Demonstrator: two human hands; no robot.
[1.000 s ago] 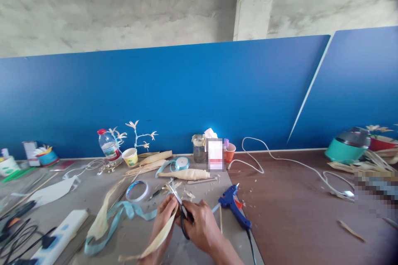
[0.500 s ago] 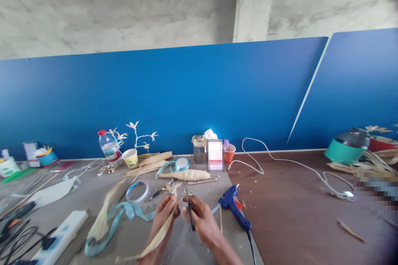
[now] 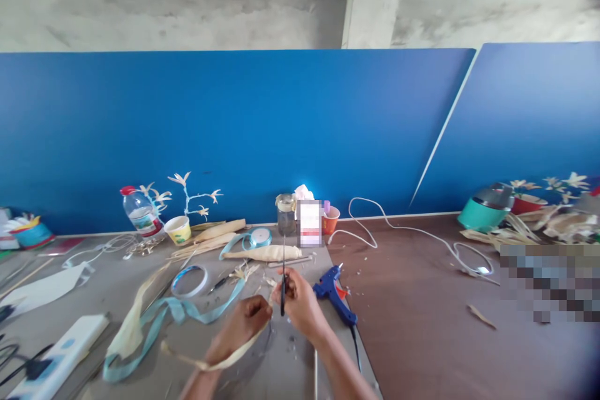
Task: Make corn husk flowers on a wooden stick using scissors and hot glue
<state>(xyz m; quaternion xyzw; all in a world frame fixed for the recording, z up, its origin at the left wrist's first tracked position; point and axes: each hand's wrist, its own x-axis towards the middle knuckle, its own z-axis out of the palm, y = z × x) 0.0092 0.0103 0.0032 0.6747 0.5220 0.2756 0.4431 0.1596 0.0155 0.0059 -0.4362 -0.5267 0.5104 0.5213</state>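
Note:
My left hand (image 3: pixel 244 325) is closed around a long pale dried-leaf strip (image 3: pixel 220 357) that trails down and left over the grey table (image 3: pixel 117 300). My right hand (image 3: pixel 300 303) grips a pair of black-handled scissors (image 3: pixel 282 275), held upright with the blades pointing up and closed. The two hands are close together near the front middle of the table. A light-blue ribbon (image 3: pixel 154 322) lies loose just left of my left hand.
A blue glue gun (image 3: pixel 334 294) lies right of my right hand, its cord running forward. Behind are a tape ring (image 3: pixel 189 280), ribbon spool (image 3: pixel 259 237), rolled husk (image 3: pixel 262 254), glass jar (image 3: pixel 285 215), water bottle (image 3: pixel 139 212), yellow cup (image 3: pixel 177 229). White cable (image 3: pixel 412 234) crosses the brown table.
The scissors swung from slanted over the leaf strip to upright with blades together. My left hand dropped lower with the strip. The camera tilted down and shifted right.

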